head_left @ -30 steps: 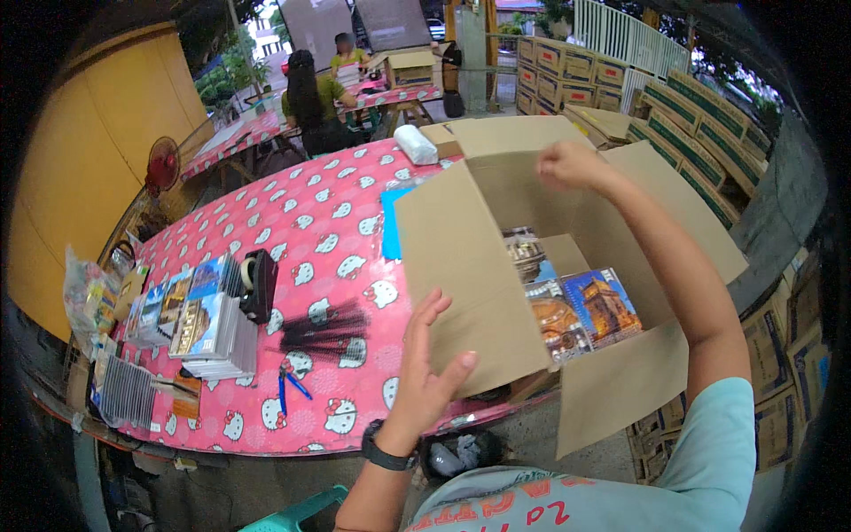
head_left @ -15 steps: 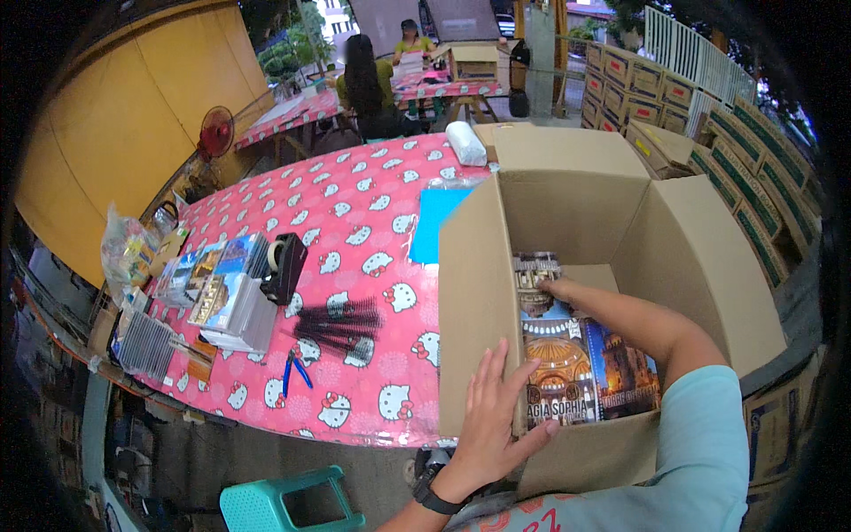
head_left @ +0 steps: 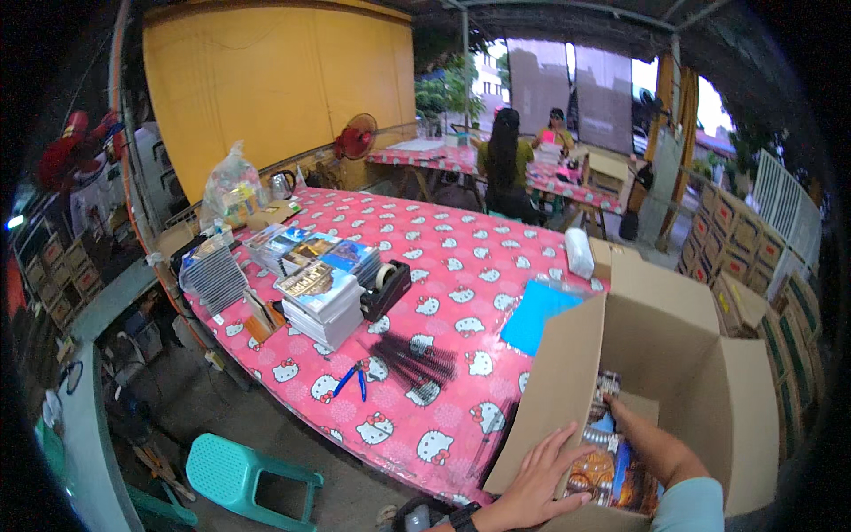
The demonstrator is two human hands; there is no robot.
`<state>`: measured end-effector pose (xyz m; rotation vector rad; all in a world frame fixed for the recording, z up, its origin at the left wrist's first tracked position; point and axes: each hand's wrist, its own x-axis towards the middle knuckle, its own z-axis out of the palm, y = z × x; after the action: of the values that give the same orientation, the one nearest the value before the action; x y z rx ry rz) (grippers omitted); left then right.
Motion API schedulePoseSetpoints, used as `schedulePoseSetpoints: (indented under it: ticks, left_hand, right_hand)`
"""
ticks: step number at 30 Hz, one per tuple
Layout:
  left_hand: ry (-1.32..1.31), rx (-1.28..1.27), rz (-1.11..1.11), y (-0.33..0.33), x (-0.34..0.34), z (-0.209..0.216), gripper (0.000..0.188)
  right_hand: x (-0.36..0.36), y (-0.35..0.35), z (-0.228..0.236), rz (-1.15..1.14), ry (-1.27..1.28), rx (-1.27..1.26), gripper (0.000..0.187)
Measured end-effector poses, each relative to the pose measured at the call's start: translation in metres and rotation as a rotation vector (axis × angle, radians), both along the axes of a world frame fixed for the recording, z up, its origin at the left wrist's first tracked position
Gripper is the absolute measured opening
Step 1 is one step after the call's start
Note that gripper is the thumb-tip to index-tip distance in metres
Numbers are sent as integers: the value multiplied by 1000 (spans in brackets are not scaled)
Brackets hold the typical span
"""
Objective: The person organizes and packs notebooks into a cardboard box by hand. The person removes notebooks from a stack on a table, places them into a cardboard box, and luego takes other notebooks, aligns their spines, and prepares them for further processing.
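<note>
An open cardboard box (head_left: 665, 301) stands at the right by the table's edge. Glossy spiral-bound notebooks (head_left: 592, 470) with photo covers lie inside it. My left hand (head_left: 542, 477) rests on the box's near left edge, its fingers stretched out and spread, holding nothing. Inside the box, my right hand (head_left: 613, 410) reaches down to a notebook at the far left. Its fingers are mostly hidden there, so I cannot see whether they grip it. Left of the box, black spiral binding coils (head_left: 412, 362) lie on the table next to blue-handled pliers (head_left: 351, 381).
The pink patterned table (head_left: 461, 257) holds stacks of printed covers (head_left: 324, 301), a black tape dispenser (head_left: 387, 291), a blue sheet (head_left: 539, 315) and a white roll (head_left: 579, 254). A green stool (head_left: 235, 474) stands below. Two people sit at a farther table. Stacked cartons (head_left: 722, 239) stand at the right.
The view has swung left, so the box and my hands appear farther right and lower. My right hand stays inside the box by the notebook; my left hand stays spread on the edge.
</note>
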<state>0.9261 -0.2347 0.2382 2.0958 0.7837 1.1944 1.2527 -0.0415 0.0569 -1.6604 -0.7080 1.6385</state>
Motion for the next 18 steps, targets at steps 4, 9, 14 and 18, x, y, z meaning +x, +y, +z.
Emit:
schedulePoseSetpoints:
  ticks: [4, 9, 14, 18]
  left_hand:
    - [-9, 10, 83, -7, -8, 5, 65]
    - [5, -24, 36, -2, 2, -2, 69]
    - [15, -21, 76, -3, 1, -4, 71]
    - [13, 4, 66, -5, -3, 0, 70]
  right_hand:
    - [-7, 4, 0, 136, 74, -10, 54]
    - [5, -12, 17, 135, 24, 15, 51]
    - [-23, -17, 47, 98, 6, -53, 52]
    - [-24, -20, 57, 71, 161, 38, 43]
